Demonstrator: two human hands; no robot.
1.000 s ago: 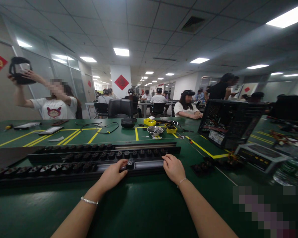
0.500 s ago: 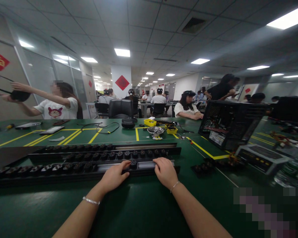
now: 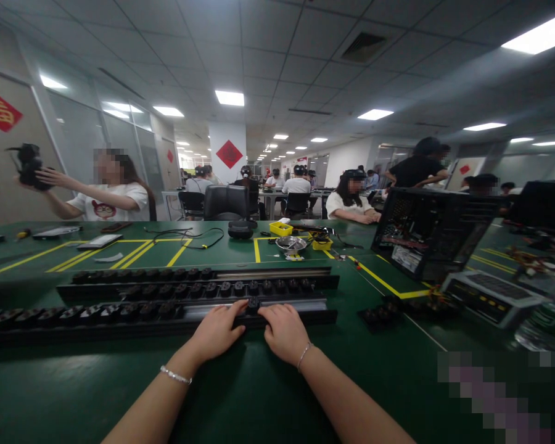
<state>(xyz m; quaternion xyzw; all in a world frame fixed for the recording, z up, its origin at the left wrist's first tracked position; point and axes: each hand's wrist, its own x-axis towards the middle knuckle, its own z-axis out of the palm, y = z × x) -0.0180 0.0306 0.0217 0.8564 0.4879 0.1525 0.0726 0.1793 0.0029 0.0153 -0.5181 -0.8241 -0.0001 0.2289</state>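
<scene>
On the near edge of the green table [image 3: 268, 394], both of the person's hands rested side by side against the nearest black rail [image 3: 305, 311]. The left hand [image 3: 218, 333] lay palm down with its fingers stretched forward and loosely spread, the fingertips touching a small black part [image 3: 253, 303] seated in the rail; it gripped nothing that could be made out. The right hand [image 3: 284, 333] sat just beside it, fingers curled forward onto the rail's bare metal channel, partly closed, though whether it pinched anything was hidden by the knuckles. Each wrist wore a thin bracelet.

To the left of the hands, the near rail was filled with a row of black parts [image 3: 97, 313] running off toward the table's left edge; to the right, its channel lay bare. A second rail [image 3: 198, 288], just behind the first, carried two more rows of the same parts.

Farther out, to the right, stood an open computer case [image 3: 425, 231], with a grey panel [image 3: 488, 296] lying near it and a few loose black parts [image 3: 382, 314] between it and the rails. Beyond the rails sat a metal bowl [image 3: 290, 245], a yellow tray [image 3: 280, 229] and a black cable [image 3: 189, 237]. At the far left, another person [image 3: 106, 194] held up a dark device [image 3: 30, 166]. More people sat at tables well behind.
</scene>
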